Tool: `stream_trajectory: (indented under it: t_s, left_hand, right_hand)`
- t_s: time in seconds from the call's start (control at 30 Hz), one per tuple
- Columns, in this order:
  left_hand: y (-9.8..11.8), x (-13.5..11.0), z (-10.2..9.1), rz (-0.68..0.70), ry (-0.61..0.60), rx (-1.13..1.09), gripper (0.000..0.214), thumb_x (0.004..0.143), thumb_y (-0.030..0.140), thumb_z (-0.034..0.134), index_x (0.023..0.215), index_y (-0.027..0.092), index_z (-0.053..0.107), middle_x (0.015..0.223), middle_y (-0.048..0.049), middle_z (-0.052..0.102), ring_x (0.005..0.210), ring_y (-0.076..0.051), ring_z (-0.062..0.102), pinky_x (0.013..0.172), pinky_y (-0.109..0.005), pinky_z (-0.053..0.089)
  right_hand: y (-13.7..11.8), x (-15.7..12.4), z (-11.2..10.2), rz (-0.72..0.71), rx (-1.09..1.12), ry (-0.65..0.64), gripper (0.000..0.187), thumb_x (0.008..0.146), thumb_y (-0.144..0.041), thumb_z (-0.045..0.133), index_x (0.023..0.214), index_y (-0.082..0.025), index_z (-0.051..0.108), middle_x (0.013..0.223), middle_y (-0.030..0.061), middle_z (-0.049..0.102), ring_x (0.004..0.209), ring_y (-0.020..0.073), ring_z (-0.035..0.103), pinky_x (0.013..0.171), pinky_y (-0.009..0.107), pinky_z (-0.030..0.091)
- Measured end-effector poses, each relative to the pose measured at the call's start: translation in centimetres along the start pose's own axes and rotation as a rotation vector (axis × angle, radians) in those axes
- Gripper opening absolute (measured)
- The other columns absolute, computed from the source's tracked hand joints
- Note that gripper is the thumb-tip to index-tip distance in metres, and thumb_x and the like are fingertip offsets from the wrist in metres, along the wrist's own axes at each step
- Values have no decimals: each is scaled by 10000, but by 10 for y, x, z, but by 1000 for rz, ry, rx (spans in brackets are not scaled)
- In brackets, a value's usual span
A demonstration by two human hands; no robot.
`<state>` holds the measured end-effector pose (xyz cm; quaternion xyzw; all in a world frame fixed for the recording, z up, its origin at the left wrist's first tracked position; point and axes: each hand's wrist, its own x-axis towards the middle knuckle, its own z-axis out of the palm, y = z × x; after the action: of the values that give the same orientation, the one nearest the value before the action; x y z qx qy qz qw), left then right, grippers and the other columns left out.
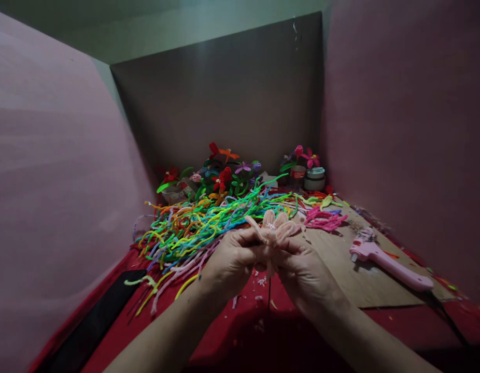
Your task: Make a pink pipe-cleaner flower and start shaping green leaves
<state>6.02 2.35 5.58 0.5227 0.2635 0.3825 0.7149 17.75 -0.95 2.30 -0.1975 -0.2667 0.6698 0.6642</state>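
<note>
Between my two hands is a pale pink pipe-cleaner flower (281, 223), its looped petals fanned upward around a small whitish centre. A thin dark stem hangs below it. My left hand (242, 254) pinches the flower's base from the left, thumb and fingers closed. From the other side my right hand (296, 259) grips the same base, its fingers bent and pressed together. The fingertips of both hands meet there and hide part of the base. Behind the flower lies a large heap of multicoloured pipe cleaners (201, 223).
A pink glue gun (391, 264) lies on a cardboard sheet (341, 280) at the right, near a bundle of magenta pipe cleaners (325, 218). Finished flowers (222, 178) and a lidded jar (314, 178) stand at the back. A black flat object (100, 316) lies left on the red cloth (224, 331).
</note>
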Motion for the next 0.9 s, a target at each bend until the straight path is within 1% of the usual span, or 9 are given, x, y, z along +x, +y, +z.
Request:
stream_trajectory:
  t_s: [0.17,0.23,0.3,0.4,0.47,0.6,0.67,0.77,0.9]
  left_hand:
    - [1,2,-1,-49,-28,74,124,589,117,693,713,117,688,669,-35,578,586,-98,487,558,-231,384]
    - [-1,1,0,-22,-14,99,96,596,128,693,692,120,689,692,-47,600,581,-103,499,561,-242,401]
    - [-2,0,3,51,20,142,90,616,162,692,698,126,697,711,-54,617,573,-103,505,559,-247,414]
    - [-3,-4,6,150,80,245,131,671,243,672,745,143,712,651,-37,603,541,-102,498,536,-248,417]
    - [-2,-6,7,179,84,320,144,706,280,648,710,151,712,562,-14,561,507,-100,483,514,-249,409]
    - [2,-7,5,229,31,417,218,736,268,627,570,138,680,517,-17,533,553,-112,505,544,-247,410]
    - [5,-7,3,200,-27,396,256,745,253,618,527,124,657,543,-26,547,562,-113,517,554,-250,411]
    - [6,-5,-3,88,-107,309,302,748,243,608,480,106,616,499,-19,532,469,-102,502,508,-256,398]
    - [1,-1,-14,-10,-157,189,151,672,166,653,541,90,641,478,-14,543,424,-113,512,475,-260,405]
  right_hand:
    - [-1,-2,1,-4,-26,-18,154,545,-145,763,676,-154,683,645,17,630,577,98,526,577,239,427]
    - [0,-3,-2,-5,-23,-6,133,562,-163,759,660,-156,669,634,10,621,561,99,526,571,247,436]
    - [0,-5,-5,-19,-71,-23,106,619,-206,734,694,-161,674,650,10,622,569,103,531,597,265,452]
    - [-3,-11,-7,-62,-273,-109,162,702,-245,678,852,-185,695,734,16,648,628,112,551,667,282,462]
    - [-6,-15,-6,-91,-429,-144,192,733,-250,650,912,-200,697,733,12,656,644,118,559,681,279,457]
    - [-7,-19,-6,-180,-631,-112,162,786,-270,590,841,-195,722,643,9,648,637,129,559,675,281,449]
    - [-6,-18,-6,-216,-678,-118,168,795,-271,579,825,-192,724,644,14,647,648,135,559,675,284,448]
    - [-4,-14,-6,-221,-670,-165,176,797,-285,575,786,-190,723,644,19,635,659,138,558,657,280,449]
    - [2,-8,-8,-197,-590,-198,191,776,-301,601,663,-184,701,619,11,606,647,132,550,649,274,448]
